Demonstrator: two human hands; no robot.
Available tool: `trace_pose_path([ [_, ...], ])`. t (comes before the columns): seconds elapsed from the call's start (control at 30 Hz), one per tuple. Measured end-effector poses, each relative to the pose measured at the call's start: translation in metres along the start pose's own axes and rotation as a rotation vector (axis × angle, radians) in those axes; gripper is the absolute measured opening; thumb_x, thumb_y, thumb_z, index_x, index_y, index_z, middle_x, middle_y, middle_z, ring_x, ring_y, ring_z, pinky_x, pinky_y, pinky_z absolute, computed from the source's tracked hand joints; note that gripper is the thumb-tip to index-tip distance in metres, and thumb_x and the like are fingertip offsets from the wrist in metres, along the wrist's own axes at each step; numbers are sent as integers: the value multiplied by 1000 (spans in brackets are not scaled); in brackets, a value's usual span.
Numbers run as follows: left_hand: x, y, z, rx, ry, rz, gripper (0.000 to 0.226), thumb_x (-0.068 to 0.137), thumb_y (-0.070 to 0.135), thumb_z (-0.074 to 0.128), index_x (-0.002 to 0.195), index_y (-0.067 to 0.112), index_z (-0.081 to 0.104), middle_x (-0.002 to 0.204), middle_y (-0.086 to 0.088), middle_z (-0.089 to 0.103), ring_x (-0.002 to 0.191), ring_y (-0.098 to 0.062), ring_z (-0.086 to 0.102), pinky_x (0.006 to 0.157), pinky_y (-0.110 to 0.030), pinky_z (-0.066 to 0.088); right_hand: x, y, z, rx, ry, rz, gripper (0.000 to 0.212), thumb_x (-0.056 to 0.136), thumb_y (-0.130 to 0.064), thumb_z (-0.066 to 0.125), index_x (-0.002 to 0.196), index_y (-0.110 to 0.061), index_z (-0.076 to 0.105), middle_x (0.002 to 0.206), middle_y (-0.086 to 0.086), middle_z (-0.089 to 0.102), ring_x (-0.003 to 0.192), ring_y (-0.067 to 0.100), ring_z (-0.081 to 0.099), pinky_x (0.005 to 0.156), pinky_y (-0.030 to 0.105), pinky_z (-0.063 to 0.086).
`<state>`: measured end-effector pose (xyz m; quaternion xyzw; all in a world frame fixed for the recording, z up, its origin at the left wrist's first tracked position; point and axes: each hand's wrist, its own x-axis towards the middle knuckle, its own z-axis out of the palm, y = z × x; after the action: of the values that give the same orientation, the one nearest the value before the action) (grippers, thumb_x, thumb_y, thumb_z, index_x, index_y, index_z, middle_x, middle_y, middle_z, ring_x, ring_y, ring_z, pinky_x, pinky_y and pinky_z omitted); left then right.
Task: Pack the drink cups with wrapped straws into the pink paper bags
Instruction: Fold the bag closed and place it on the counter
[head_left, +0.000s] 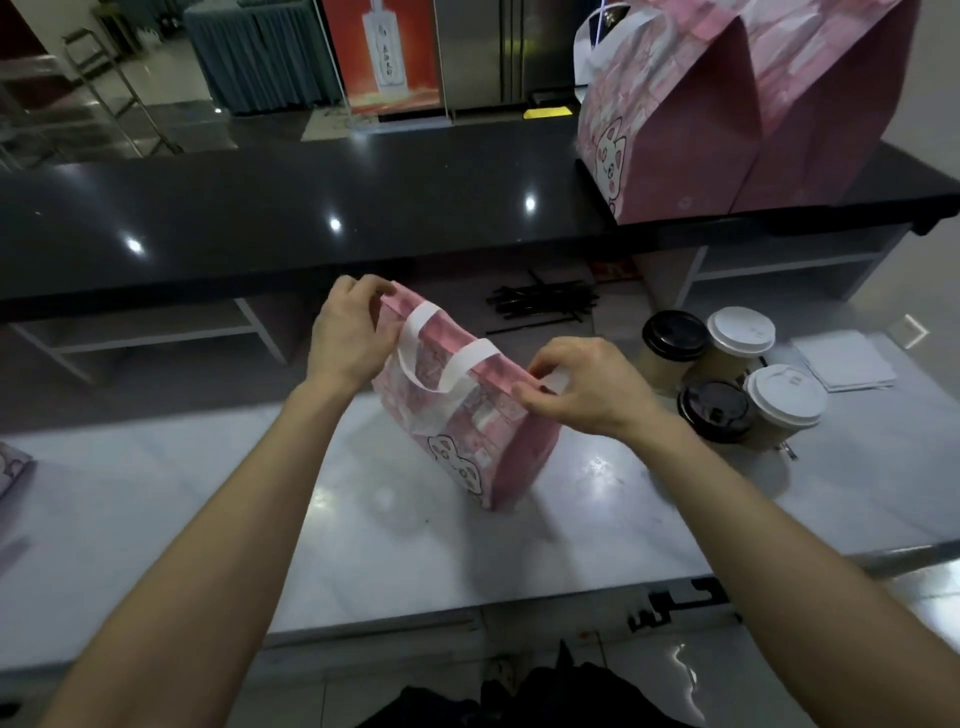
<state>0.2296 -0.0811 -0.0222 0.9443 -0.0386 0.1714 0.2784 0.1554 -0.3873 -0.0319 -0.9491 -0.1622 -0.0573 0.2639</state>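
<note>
Now both hands (348, 332) (582, 387) pinch the pink bag's (467, 431) top edge.

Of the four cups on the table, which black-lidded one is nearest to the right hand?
The front black-lidded cup, just beside the right hand. The other black-lidded cup stands farther back.

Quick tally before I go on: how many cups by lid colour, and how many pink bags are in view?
Cups with black lids: 2
Cups with white lids: 2
Pink bags: 3, one pinched at the top by both hands, two standing on the black counter
Total: 7
</note>
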Motion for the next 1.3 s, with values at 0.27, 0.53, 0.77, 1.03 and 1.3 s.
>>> trace_pose_path([
  [0.27, -79, 0, 1, -134, -18, -161, 31, 107, 19, 66, 138, 21, 62, 116, 2, 69, 102, -15, 67, 96, -36, 59, -22, -34, 20, -105, 77, -102, 54, 99, -61, 54, 71, -15, 60, 77, -2, 61, 70, 23, 60, 69, 42, 55],
  [0.53, -172, -6, 18, -448, -459, -370, 125, 62, 45, 83, 170, 43, 21, 171, 9, 35, 153, -13, 39, 114, -46, 50, -69, 31, 61, 281, -216, 183, 144, 56, -97, 80, 170, -44, 11, 177, -11, 15, 161, 22, 28, 126, 53, 35],
  [0.77, -170, -3, 54, -457, -487, -352, 149, 62, 38, 105, 167, 63, 2, 151, 43, 35, 153, -17, 43, 111, -38, 52, -68, 30, 92, 346, -257, 196, 173, 46, -74, 101, 169, -42, -16, 178, 0, 7, 161, 32, 28, 123, 57, 42],
  [1.03, -180, -3, 63, -280, -453, -182, 119, 91, 42, 89, 169, 58, 1, 153, -1, 64, 131, -32, 65, 103, -41, 55, -78, 25, 104, 317, -201, 138, 141, 79, -41, 93, 172, -37, -14, 177, 1, 20, 154, 30, 40, 118, 51, 46],
  [1.3, -175, 27, 5, -336, -428, -9, 121, 78, 64, 81, 168, 61, 0, 158, -2, 58, 137, -30, 61, 105, -45, 56, -87, -19, 51, 358, -88, 167, 145, 66, -67, 93, 170, -48, -6, 166, -2, 38, 144, 25, 50, 107, 55, 57],
])
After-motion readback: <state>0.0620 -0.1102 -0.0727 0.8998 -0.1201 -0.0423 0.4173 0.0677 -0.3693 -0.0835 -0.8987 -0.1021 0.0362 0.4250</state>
